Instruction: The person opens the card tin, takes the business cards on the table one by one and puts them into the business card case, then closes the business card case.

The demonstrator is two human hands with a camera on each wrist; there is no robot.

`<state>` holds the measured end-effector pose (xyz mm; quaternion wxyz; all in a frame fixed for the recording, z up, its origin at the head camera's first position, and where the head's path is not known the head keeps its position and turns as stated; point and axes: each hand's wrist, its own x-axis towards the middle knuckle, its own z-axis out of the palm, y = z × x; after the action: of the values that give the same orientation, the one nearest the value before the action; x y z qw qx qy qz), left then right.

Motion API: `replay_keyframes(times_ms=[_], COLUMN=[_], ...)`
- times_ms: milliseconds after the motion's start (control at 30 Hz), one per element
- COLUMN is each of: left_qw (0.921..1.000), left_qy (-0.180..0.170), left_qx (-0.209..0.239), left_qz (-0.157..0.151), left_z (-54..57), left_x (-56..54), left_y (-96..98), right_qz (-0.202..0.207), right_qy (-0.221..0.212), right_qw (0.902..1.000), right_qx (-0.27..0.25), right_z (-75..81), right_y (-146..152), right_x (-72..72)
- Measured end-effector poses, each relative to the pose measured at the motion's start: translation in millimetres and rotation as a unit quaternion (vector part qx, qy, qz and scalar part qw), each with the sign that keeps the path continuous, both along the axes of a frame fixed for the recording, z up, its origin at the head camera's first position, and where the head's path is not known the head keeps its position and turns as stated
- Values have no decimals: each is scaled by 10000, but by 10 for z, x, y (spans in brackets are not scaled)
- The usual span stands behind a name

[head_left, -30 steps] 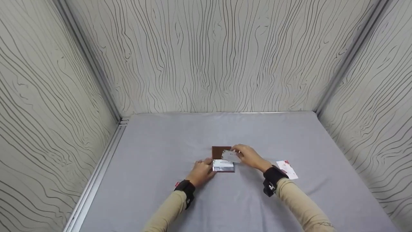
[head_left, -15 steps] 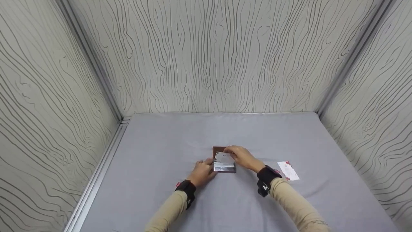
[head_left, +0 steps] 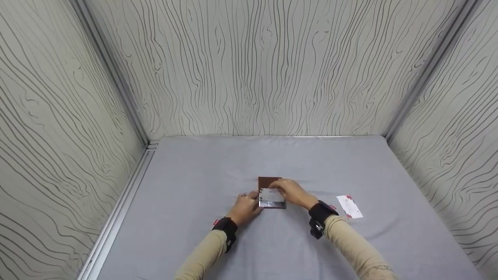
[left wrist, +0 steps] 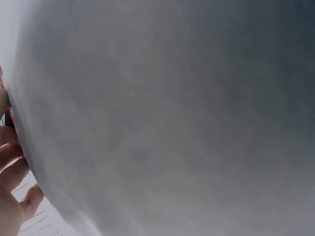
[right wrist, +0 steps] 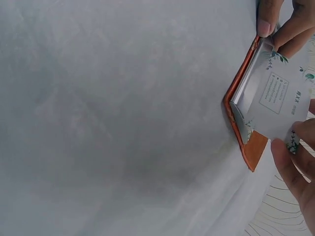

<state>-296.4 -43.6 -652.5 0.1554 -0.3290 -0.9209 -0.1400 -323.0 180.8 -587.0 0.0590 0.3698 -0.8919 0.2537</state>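
A brown card holder [head_left: 269, 181] lies unfolded on the cloth, with a shiny clear pocket [head_left: 271, 204] on its near half. My left hand [head_left: 245, 208] grips the holder's left edge, the thumb at the near side. My right hand [head_left: 295, 193] pinches a white business card [right wrist: 278, 93] with green leaf print and dark lettering between thumb and fingers at its far right corner. The card's near part sits in the pocket; its far part sticks out over the brown flap. In the left wrist view only the left fingers [left wrist: 15, 172] show, at the left edge.
Right of the right wrist lies another white card [head_left: 349, 206] with red flower print. Grey cloth [head_left: 186, 175] covers the table. Wood-patterned panels [head_left: 249, 70] stand behind and at both sides, with a metal rail [head_left: 120, 210] along the left edge.
My right hand has brought the business card left and then toward me, so it has gone from tilted above the holder to lying lower in the pocket. The left hand has stayed put.
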Motion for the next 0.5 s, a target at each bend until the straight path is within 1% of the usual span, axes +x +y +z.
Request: replay_keyframes(times_ms=[200, 333, 500], left_qw=[9993, 9994, 9996], left_qy=[352, 334, 283], left_qx=[-63, 14, 28], left_qz=[-68, -102, -92], left_z=[12, 18, 6], left_x=[8, 14, 10], left_y=[-14, -14, -10], right_qz=[45, -101, -310], right_qy=[226, 198, -16], right_qw=[9997, 9996, 9989], right_qx=[85, 198, 340], right_z=[-50, -81, -116], right_y=[-7, -9, -1], right_x=[8, 26, 71])
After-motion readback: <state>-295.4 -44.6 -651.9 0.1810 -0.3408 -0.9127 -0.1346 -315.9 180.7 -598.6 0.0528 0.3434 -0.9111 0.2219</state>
